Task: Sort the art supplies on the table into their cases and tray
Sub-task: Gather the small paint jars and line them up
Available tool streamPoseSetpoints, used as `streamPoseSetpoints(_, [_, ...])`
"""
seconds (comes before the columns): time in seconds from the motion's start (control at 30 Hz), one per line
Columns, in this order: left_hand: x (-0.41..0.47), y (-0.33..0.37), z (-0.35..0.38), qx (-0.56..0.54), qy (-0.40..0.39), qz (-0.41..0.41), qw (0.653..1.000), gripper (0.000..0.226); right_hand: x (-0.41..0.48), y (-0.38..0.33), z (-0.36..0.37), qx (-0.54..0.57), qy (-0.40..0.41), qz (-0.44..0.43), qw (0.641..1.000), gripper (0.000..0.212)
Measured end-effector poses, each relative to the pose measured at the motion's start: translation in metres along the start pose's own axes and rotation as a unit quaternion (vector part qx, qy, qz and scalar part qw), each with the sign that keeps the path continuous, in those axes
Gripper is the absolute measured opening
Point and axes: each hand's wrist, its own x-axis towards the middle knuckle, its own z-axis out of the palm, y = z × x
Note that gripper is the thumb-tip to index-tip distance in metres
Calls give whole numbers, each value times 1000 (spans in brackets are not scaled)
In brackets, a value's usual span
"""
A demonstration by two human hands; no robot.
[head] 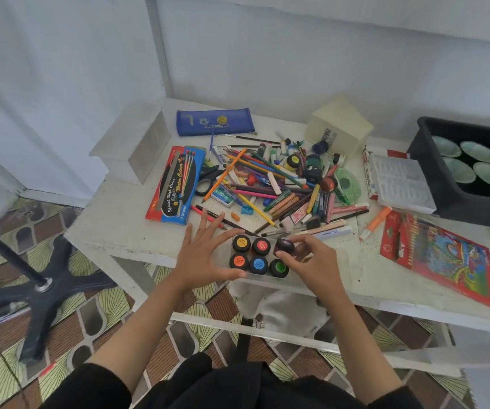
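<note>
Ok so right now my right hand has the small round paint pot with a dark purple lid pinched between thumb and the first couple of fingers, right at the back right corner of the clear plastic tray. That corner looks like the only slot left, since the five other black paint pots (yellow, red, orange, blue and green lids) already sit in two neat rows. I'm holding it by the lid edge from above so I can drop it straight down without knocking its neighbours. My left hand grips nothing: its fingers are spread wide, with the thumb and forefinger laid against the left end of the tray. That's just to keep the light plastic thing from skating across the white desk when I push the pot in. The tray is parked at the near edge of the desk, right in front of me, so I don't have to reach. Behind it is the big heap of loose pencils, crayons and brushes, barely touched by my guess. The blue zip pencil case lies flat at the back, so most of the sorting is ahead of me.
</note>
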Motion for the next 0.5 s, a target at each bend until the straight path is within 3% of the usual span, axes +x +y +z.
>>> streamPoseSetpoints(0.5, [0,-3,2,-3,7,12,1000,97,-3,6,-3,30,-24,-19,999,38])
